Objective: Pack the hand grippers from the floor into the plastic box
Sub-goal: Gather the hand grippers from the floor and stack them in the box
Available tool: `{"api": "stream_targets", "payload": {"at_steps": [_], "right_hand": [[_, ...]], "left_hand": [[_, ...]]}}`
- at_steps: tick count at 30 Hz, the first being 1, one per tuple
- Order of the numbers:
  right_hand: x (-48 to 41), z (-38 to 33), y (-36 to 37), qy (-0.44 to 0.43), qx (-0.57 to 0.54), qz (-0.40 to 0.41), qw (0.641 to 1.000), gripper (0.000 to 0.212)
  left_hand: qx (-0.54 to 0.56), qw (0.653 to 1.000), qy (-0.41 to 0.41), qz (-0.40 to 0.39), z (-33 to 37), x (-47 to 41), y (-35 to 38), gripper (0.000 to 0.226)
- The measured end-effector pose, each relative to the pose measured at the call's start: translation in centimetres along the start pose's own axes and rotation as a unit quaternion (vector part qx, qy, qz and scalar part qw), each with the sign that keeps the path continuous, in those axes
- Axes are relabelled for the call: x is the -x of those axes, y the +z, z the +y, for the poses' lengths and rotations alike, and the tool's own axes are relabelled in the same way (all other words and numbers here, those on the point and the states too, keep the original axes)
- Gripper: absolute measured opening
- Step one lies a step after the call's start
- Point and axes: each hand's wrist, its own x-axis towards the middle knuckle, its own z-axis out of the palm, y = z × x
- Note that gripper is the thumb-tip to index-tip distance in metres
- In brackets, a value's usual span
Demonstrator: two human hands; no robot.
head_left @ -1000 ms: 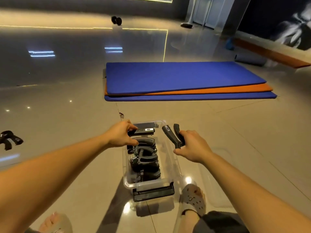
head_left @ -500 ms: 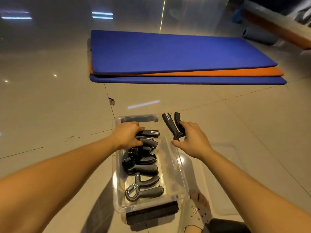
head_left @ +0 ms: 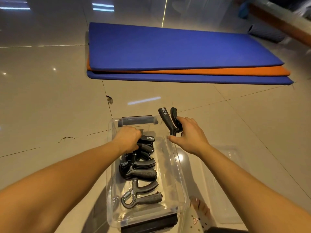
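Right grip [head_left: 190, 137]: fingers curled round the spring end of the held hand gripper [head_left: 166, 121], thumb stuck out straight toward the plastic box [head_left: 168, 165]. The two black handles stick up and away from the grip in a narrow V, and one carries a small label. It is in the air, off the floor [head_left: 50, 106], just by the box's far right corner. The box rim sits just below and left of the thumb.

Left grip [head_left: 128, 139]: down inside the box at its far end, fist-like, fingers curled over the handle ends of the far hand gripper [head_left: 148, 139], the one with a small display. Fingertips are hidden under the knuckles, so I can't tell how far they wrap. A second gripper [head_left: 146, 147] lies against it on the near side of the grip.

Nearer the person from the left grip, in a row along the box bottom: middle gripper [head_left: 143, 172], then near gripper [head_left: 143, 194]. Both lie flat, springs left, handles right.

Under the right forearm, right of the box: clear lid [head_left: 223, 165] flat on the floor. A foot in a pale sandal [head_left: 200, 214] is beside the box's near right corner. Well beyond both grips: blue mat [head_left: 168, 46] stacked on an orange mat [head_left: 218, 71].
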Motion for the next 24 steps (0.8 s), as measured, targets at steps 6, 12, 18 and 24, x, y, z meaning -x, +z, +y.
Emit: {"api": "stream_targets", "payload": {"at_steps": [6,12,18,24], "right_hand": [[-0.4,0.2,-0.2,-0.006,-0.003,-0.001,1.000,0.074],[-0.4,0.5,-0.1,-0.012,-0.003,-0.008,1.000,0.073],[-0.2,0.6,0.1,-0.009,-0.002,-0.013,1.000,0.077],[0.0,0.8,0.3,-0.005,0.004,-0.018,1.000,0.078]], "left_hand": [[-0.014,0.999,-0.007,-0.030,0.1,-0.4,0.7,0.024],[0.012,0.998,-0.040,-0.042,-0.2,-0.7,1.0,0.028],[0.048,0.996,-0.070,-0.040,-0.3,-0.7,1.2,0.029],[0.093,0.991,-0.082,-0.051,-0.4,-1.1,1.5,0.042]]}}
